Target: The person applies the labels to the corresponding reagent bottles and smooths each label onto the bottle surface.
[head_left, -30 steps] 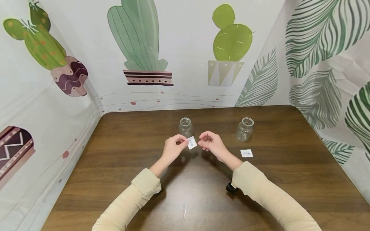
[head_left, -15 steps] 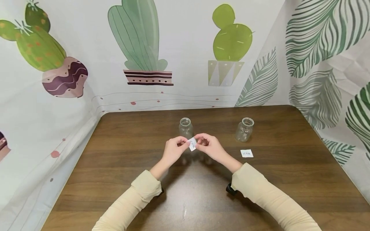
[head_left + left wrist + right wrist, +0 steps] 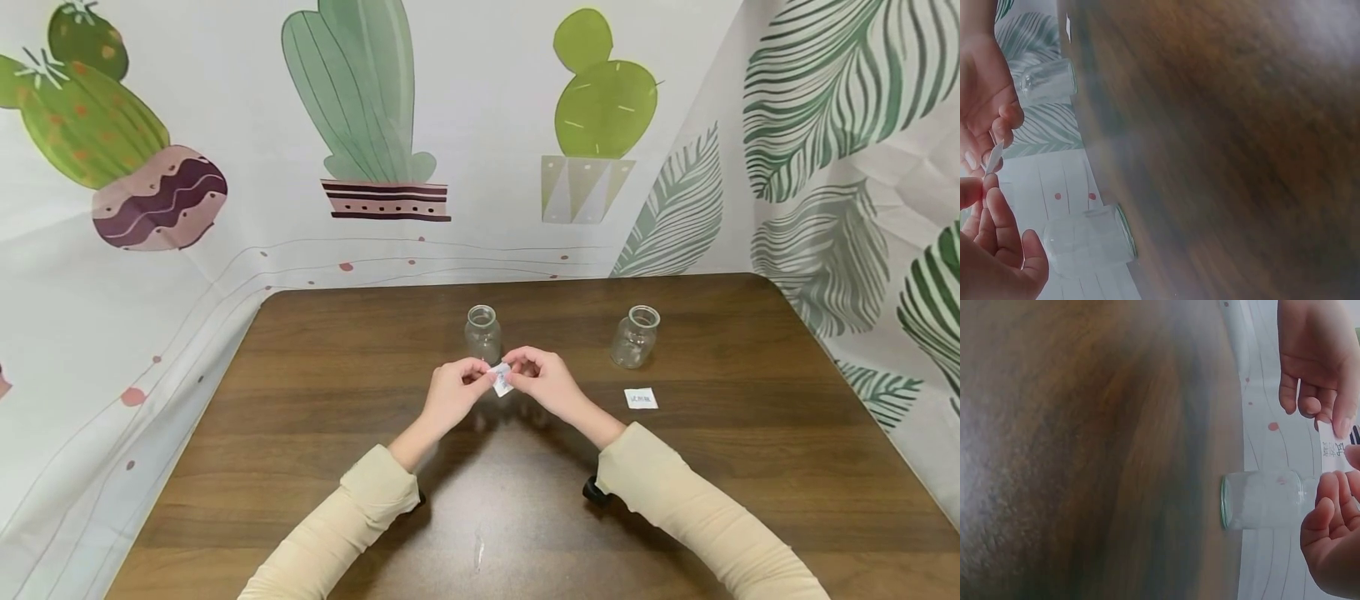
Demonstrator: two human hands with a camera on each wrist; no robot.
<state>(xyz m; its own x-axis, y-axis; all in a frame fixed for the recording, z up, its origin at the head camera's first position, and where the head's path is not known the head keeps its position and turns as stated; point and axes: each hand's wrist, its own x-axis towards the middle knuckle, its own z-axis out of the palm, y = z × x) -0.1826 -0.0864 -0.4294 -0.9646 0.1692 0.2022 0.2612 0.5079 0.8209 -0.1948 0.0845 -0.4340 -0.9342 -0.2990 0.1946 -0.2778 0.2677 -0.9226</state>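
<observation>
Just on the near side of the left glass jar (image 3: pixel 483 335), raised above the counter (image 3: pixel 300 375), a small white paper label (image 3: pixel 502 387) is held. It is pinched at its left side by the finger and thumb of the left hand (image 3: pixel 453 390) and at its right side by those of the right hand (image 3: pixel 551 385), so the hands are brought close together, both clamped on the same slip. Such a two-sided hold seems chosen so that thin paper can be steadied and turned with control. Both clear jars are stood upright with open mouths, the right glass jar (image 3: pixel 635 337) well apart from the left, presumably so that each can be reached freely. Near that right jar, on its near side, a second white label (image 3: pixel 641 398) is laid flat with its writing up, perhaps so that it can be read. Dark, Chinese-looking characters are borne by both slips, though too small or blurred to be read with certainty; no brand can be made out on either jar
</observation>
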